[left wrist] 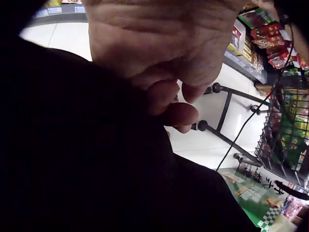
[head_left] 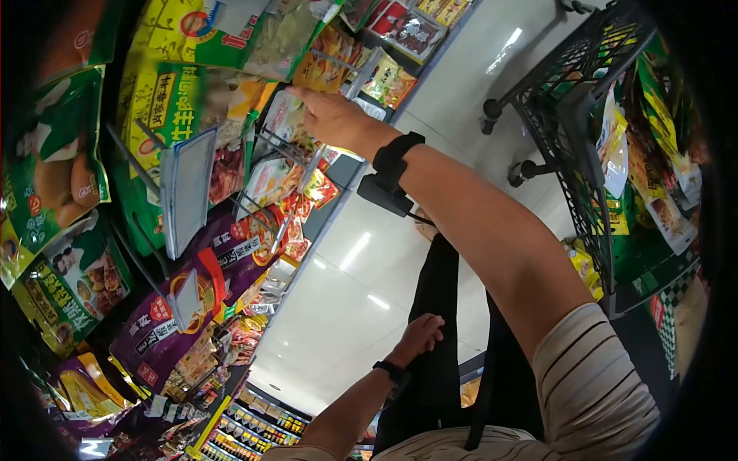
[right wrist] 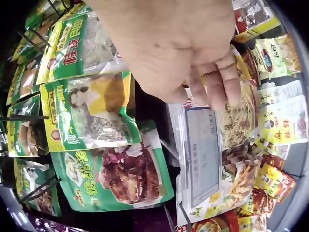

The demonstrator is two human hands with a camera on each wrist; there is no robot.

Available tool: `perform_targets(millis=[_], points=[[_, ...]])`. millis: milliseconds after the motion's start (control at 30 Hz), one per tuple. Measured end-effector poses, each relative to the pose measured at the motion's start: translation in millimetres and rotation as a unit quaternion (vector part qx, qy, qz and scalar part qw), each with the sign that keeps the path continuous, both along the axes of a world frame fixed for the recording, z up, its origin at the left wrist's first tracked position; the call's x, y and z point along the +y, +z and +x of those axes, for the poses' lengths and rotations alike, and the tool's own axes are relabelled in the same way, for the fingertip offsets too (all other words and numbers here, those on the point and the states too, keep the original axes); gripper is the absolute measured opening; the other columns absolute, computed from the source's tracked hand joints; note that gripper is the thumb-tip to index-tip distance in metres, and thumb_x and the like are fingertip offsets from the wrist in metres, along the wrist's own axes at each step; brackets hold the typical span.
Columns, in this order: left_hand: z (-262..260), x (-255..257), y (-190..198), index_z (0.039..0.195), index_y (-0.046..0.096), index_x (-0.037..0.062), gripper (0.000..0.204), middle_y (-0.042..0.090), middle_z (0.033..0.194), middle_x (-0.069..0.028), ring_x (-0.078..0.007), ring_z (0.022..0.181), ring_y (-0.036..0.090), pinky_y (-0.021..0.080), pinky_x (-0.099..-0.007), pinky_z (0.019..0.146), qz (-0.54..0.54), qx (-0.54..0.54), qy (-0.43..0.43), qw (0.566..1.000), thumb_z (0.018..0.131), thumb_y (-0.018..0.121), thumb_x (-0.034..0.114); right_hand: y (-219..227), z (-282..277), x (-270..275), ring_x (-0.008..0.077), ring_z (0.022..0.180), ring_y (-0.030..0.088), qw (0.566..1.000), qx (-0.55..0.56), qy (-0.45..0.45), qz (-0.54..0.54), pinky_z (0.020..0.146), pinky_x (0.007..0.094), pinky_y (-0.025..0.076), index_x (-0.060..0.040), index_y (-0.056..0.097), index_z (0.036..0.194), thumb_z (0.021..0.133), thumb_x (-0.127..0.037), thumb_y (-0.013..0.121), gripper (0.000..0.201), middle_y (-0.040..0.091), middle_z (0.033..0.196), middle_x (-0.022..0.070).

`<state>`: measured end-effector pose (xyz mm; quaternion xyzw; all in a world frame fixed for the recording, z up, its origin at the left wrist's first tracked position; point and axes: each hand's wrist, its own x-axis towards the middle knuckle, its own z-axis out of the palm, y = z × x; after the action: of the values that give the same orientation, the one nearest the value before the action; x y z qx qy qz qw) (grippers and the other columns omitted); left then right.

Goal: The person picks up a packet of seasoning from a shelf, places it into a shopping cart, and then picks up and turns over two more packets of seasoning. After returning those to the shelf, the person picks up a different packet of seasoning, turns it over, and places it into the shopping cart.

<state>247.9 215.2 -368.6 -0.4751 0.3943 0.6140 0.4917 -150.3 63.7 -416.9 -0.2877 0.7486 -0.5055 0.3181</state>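
Note:
My right hand (head_left: 330, 115) reaches into a shelf display of hanging food packets. In the right wrist view its fingers (right wrist: 229, 89) overlap the top of a packet with a noodle picture (right wrist: 236, 118), right beside a clear price-tag holder (right wrist: 203, 154). Beside that hand hang a green packet with a meat picture (right wrist: 128, 176) and a yellow-and-green seasoning packet (right wrist: 87, 113). Down by the dark trousers (head_left: 419, 384), my left hand (head_left: 419, 338) hangs with loosely curled fingers and holds nothing. The left wrist view shows that hand (left wrist: 159, 48) close to dark cloth.
A black wire shopping cart (head_left: 569, 131) filled with packets stands on the right of the head view. Metal display hooks (head_left: 138, 169) stick out among the packets. Small red packets (head_left: 300, 215) lie along the shelf edge, beside the shiny tiled floor (head_left: 338, 253).

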Motion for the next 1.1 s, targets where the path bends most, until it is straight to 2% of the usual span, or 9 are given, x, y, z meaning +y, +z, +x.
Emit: perform_targets(millis=[167, 267, 467, 500, 633, 833, 933, 1033, 1100], points=[[-2.7, -1.6, -5.9, 0.109, 0.060, 0.0081, 0.035, 0.063, 0.078, -0.0034, -0.0080, 0.049, 0.053, 0.037, -0.0212, 0.041, 0.007, -0.010, -0.009, 1.000, 0.097, 0.051, 0.040, -16.1, 9.3, -27.0, 0.0358, 0.092, 0.065, 0.996, 0.069, -0.052, -0.003, 0.088, 0.0427, 0.049, -0.0109, 0.038, 0.145, 0.093, -0.014, 0.049, 0.053, 0.067, 0.096, 0.0171], [-4.0, -3.7, -5.7, 0.110, 0.060, 0.0080, 0.036, 0.062, 0.078, -0.0033, -0.0080, 0.049, 0.053, 0.037, -0.0211, 0.041, 0.007, -0.013, -0.006, 1.000, 0.097, 0.051, 0.040, -15.5, 7.2, -28.0, 0.0324, 0.088, 0.066, 0.996, 0.067, -0.061, 0.015, 0.082, 0.0395, 0.051, -0.0108, 0.046, 0.139, 0.094, -0.017, 0.050, 0.046, 0.068, 0.095, 0.0160], [-5.1, -2.0, -9.0, 0.110, 0.059, 0.0085, 0.036, 0.062, 0.078, -0.0027, -0.0082, 0.049, 0.052, 0.038, -0.0209, 0.041, 0.017, -0.006, -0.011, 1.000, 0.098, 0.049, 0.041, -20.3, 18.7, -1.4, 0.0180, 0.078, 0.065, 0.993, -0.093, -0.054, -0.055, 0.069, 0.0329, 0.051, -0.0079, 0.066, 0.114, 0.095, -0.022, 0.053, 0.027, 0.069, 0.090, 0.0114], [-5.2, -1.4, -9.7, 0.110, 0.059, 0.0086, 0.036, 0.062, 0.078, -0.0027, -0.0082, 0.049, 0.053, 0.038, -0.0210, 0.041, 0.015, -0.008, -0.011, 1.000, 0.098, 0.049, 0.041, -21.5, 22.5, -0.6, 0.0150, 0.082, 0.065, 0.992, -0.118, -0.024, -0.043, 0.074, 0.0321, 0.051, -0.0075, 0.067, 0.115, 0.096, -0.023, 0.053, 0.028, 0.071, 0.094, 0.0091], [-9.2, 1.6, -5.4, 0.109, 0.060, 0.0091, 0.036, 0.062, 0.078, -0.0027, -0.0086, 0.049, 0.053, 0.038, -0.0215, 0.041, 0.010, -0.013, -0.020, 1.000, 0.097, 0.050, 0.041, -16.1, 43.4, 11.3, 0.0147, 0.097, 0.065, 0.964, -0.234, -0.060, -0.114, 0.087, 0.0284, 0.050, -0.0061, 0.064, 0.124, 0.097, -0.026, 0.053, 0.035, 0.072, 0.107, 0.0084], [-11.4, 0.2, -4.5, 0.110, 0.060, 0.0084, 0.037, 0.063, 0.079, -0.0044, -0.0099, 0.052, 0.055, 0.039, -0.0232, 0.042, 0.009, -0.010, -0.029, 0.999, 0.098, 0.050, 0.042, -3.3, 41.6, 16.0, 0.0131, 0.097, 0.062, 0.957, -0.267, -0.063, -0.092, 0.091, 0.0270, 0.047, -0.0065, 0.062, 0.128, 0.100, -0.035, 0.053, 0.041, 0.070, 0.106, 0.0053], [-10.0, 0.3, -3.4, 0.111, 0.059, 0.0074, 0.037, 0.063, 0.080, -0.0054, -0.0105, 0.052, 0.055, 0.040, -0.0239, 0.042, 0.009, -0.014, -0.030, 0.999, 0.098, 0.050, 0.041, -3.7, 47.5, 19.7, 0.0268, 0.115, 0.062, 0.951, -0.260, -0.114, -0.122, 0.099, 0.0305, 0.045, -0.0019, 0.057, 0.131, 0.098, -0.042, 0.052, 0.052, 0.066, 0.122, 0.0175], [-2.5, 2.8, -8.3, 0.109, 0.060, 0.0081, 0.035, 0.064, 0.079, -0.0046, -0.0106, 0.049, 0.055, 0.039, -0.0233, 0.041, 0.008, -0.008, -0.006, 1.000, 0.097, 0.052, 0.041, 1.0, 56.2, 40.6, 0.0288, 0.126, 0.056, 0.925, -0.303, -0.145, -0.176, 0.105, 0.0318, 0.041, 0.0003, 0.047, 0.140, 0.099, -0.046, 0.051, 0.062, 0.059, 0.134, 0.0197], [-2.2, 4.6, -7.2, 0.107, 0.060, 0.0082, 0.035, 0.064, 0.078, -0.0045, -0.0108, 0.048, 0.055, 0.039, -0.0231, 0.041, 0.003, -0.003, 0.002, 1.000, 0.096, 0.054, 0.041, 4.8, 68.4, 63.9, 0.0293, 0.126, 0.056, 0.931, -0.306, -0.149, -0.130, 0.105, 0.0334, 0.041, -0.0007, 0.044, 0.143, 0.100, -0.046, 0.050, 0.063, 0.059, 0.133, 0.0204]])
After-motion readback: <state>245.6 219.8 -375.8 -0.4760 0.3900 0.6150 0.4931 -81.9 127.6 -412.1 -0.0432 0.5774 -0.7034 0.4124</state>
